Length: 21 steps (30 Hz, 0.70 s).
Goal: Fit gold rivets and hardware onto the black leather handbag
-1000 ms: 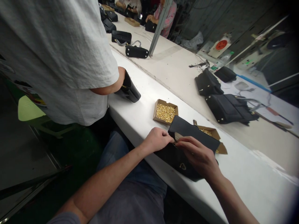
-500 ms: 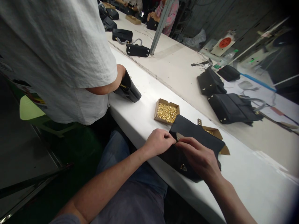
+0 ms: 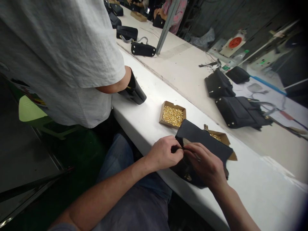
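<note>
Head view: left of the box of gold-coloured pieces (image 3: 168, 104), a co-worker (image 3: 69, 61) is standing; nearer the wearer, the left hand (image 3: 165, 154) is clamping its grip on the black bag (image 3: 204, 136), which is resting on the counter (image 3: 255, 183) at the box's near right side; the right hand (image 3: 209, 165) is pinching there too; farther right, a handbag (image 3: 237, 110) is lying.

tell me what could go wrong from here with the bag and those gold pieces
An open cardboard box of gold pieces stands close to the black bag; a nudge from the bag might scatter them. The bag is also close to the near edge of the white table, so it could slide off if let go. The left hand and right hand meet at the bag; anything small between them, hidden from view, might slip.
</note>
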### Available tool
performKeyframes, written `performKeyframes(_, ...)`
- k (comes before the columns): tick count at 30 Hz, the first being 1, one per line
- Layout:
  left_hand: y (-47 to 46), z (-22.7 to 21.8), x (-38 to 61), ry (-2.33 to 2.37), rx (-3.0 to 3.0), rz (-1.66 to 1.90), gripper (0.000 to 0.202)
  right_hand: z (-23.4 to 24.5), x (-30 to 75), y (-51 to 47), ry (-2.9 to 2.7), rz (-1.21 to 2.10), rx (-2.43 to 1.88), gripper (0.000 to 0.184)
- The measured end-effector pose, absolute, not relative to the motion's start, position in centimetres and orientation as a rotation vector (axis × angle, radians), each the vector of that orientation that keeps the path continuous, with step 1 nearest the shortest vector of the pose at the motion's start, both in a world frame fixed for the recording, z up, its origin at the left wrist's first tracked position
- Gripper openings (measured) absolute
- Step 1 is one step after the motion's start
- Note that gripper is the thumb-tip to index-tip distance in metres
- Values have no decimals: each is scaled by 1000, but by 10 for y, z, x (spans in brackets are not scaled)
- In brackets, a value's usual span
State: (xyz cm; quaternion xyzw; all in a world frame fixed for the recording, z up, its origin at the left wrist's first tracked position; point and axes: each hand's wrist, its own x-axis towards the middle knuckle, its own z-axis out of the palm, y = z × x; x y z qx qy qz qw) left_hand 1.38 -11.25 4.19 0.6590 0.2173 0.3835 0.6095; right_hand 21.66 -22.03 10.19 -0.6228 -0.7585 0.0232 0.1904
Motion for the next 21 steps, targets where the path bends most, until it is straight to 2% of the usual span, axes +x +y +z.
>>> performKeyframes(2,-114,40,12,502,1496,891,6,103,216,-221,-2140,76,-1757,35)
performKeyframes(4,-115,39,11,504,1488,886,7,105,215,-222,-2189,130,-1751,40)
performKeyframes(10,-115,42,8,470,1499,914,5,109,216,-221,-2231,164,-1767,25)
performKeyframes(15,-119,42,-1,478,1479,882,11,106,215,-222,-2292,106,-1737,25)
performKeyframes(18,-113,38,-5,499,1391,843,23,105,211,-224,-2266,68,-1725,23)
performKeyframes(20,-101,37,-6,506,1414,868,16,106,208,-224,-2235,66,-1720,21)
performKeyframes(21,-93,38,-5,469,1486,885,21,107,207,-224,-2225,64,-1715,20)
